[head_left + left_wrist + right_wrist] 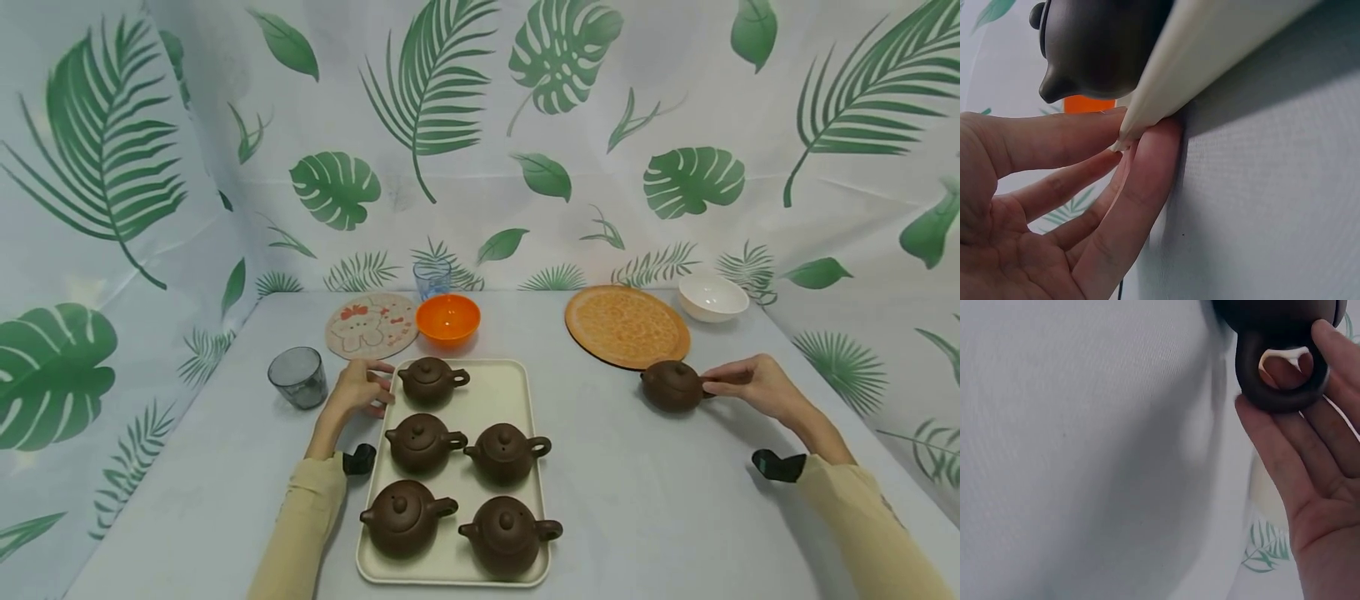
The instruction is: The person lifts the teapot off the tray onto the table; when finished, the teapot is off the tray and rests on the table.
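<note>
A cream tray (517, 392) lies on the table and carries several brown clay teapots. My left hand (371, 392) rests at its far left corner, by the nearest teapot (429, 380). In the left wrist view, nearly straight fingers (1141, 181) touch the tray rim (1210, 50) from outside and below. Another brown teapot (671, 385) stands alone on the table to the right. My right hand (712, 385) pinches its ring handle (1279, 394), the thumb on its outer side and the fingers (1285, 462) behind it.
A grey glass cup (297, 377) stands left of the tray. Behind the tray are a round cartoon mat (372, 325), an orange bowl (447, 318) and a clear bluish glass (432, 277). A round orange mat (626, 327) and a white bowl (712, 297) sit far right.
</note>
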`<state>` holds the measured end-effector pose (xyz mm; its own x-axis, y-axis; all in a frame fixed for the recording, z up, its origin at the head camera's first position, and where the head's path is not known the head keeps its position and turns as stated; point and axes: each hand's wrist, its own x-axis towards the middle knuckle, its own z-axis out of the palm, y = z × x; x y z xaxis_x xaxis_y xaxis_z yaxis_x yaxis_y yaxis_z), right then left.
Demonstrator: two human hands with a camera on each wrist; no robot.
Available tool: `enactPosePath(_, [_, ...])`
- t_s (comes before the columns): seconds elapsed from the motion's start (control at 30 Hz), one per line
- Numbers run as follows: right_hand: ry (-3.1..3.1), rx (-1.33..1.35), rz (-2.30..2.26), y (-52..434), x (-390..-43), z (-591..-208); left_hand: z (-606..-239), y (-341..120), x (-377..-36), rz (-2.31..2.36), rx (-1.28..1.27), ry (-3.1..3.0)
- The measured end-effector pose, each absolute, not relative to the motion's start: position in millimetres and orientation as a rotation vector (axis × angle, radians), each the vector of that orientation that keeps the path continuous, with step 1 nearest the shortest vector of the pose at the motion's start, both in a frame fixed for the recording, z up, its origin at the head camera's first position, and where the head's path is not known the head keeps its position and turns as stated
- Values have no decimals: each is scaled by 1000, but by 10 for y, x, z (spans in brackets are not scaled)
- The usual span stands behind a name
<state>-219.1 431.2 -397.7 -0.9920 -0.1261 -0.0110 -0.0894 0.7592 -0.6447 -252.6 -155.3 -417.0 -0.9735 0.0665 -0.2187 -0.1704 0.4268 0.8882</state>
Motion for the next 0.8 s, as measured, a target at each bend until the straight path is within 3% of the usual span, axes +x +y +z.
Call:
enactPosePath(0.27, [3001, -241, -1145, 3865, -2240, -3762, -4176, -1556, -2536, 1566, -91, 2455])
enactPosePath(0.8, [2744, -845, -1160, 2021, -2649, -3639, -4174, -1581, -2537, 1608, -82, 2432])
